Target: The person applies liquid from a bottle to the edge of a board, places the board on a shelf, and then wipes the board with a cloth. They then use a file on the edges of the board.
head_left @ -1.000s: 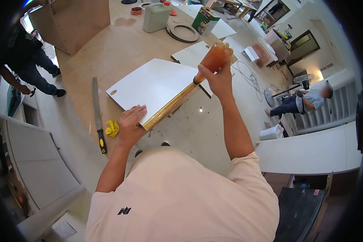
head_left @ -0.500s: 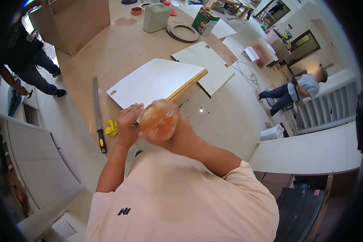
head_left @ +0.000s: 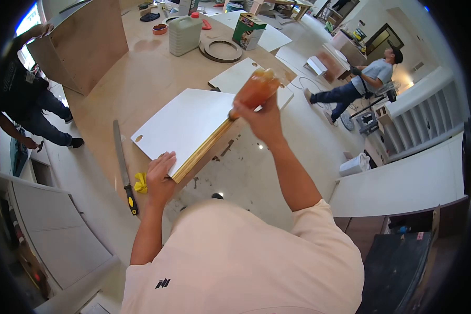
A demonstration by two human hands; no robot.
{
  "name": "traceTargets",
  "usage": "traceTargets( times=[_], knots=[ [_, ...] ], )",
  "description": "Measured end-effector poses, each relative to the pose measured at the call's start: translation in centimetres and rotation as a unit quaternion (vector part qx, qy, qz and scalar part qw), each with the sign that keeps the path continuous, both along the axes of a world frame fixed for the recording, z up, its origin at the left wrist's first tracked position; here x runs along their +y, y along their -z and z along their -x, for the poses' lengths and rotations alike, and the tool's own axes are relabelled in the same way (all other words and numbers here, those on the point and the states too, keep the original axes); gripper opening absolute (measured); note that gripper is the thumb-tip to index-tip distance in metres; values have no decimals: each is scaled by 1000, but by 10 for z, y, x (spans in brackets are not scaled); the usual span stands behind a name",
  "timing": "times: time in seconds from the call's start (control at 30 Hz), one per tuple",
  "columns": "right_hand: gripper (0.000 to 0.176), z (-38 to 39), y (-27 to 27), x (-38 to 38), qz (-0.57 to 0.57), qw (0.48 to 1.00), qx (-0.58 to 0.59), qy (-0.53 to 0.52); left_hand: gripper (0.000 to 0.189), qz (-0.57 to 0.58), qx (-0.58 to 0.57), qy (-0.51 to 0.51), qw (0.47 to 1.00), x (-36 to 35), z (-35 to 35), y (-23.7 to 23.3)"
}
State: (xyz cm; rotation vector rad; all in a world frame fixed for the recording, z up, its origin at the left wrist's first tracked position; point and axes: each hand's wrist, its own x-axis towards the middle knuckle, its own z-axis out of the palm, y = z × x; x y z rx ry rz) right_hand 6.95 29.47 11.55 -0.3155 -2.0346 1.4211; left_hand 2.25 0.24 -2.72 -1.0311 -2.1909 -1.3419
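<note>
My right hand (head_left: 261, 120) is wrapped around a squeeze bottle (head_left: 256, 91) of amber-orange glue. The bottle is tilted, its narrow end down at the far part of the long edge of a white board (head_left: 191, 118). That edge shows a yellowish-brown layered core and runs toward me. At the near corner of the board lies my left hand (head_left: 160, 170), its fingers stretched flat over the top face. A crumpled yellow cloth or glove (head_left: 141, 182) sits just left of this hand. Beside it lies a long file (head_left: 122, 162) with a black and yellow handle.
A second white board (head_left: 230, 76) lies beyond the first on the wooden table (head_left: 152, 68). Farther back stand a pale jerrycan (head_left: 185, 36), rolls of edge banding (head_left: 221, 51) and a green box (head_left: 248, 31). One person (head_left: 34, 99) stands at left, another (head_left: 361, 83) at right.
My right hand has carried the bottle from close in front of me out along the board edge and tipped it over. My left hand now rests on the board corner, apart from the bottle.
</note>
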Motion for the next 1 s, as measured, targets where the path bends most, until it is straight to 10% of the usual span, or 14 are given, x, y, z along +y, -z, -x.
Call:
traceTargets(
  times=[0.4, 0.67, 1.0],
  knots=[
    [73, 18, 1, 69, -95, 990, -45, 92, 49, 8, -8, 4, 1000, 1, -4, 8],
    [78, -23, -3, -47, -6, 987, -3, -161, 58, 10, -21, 18, 1000, -2, -5, 19],
    [79, 26, 3, 104, -76, 988, -98, 94, 58, 14, -36, 10, 999, -3, -12, 18]
  ],
)
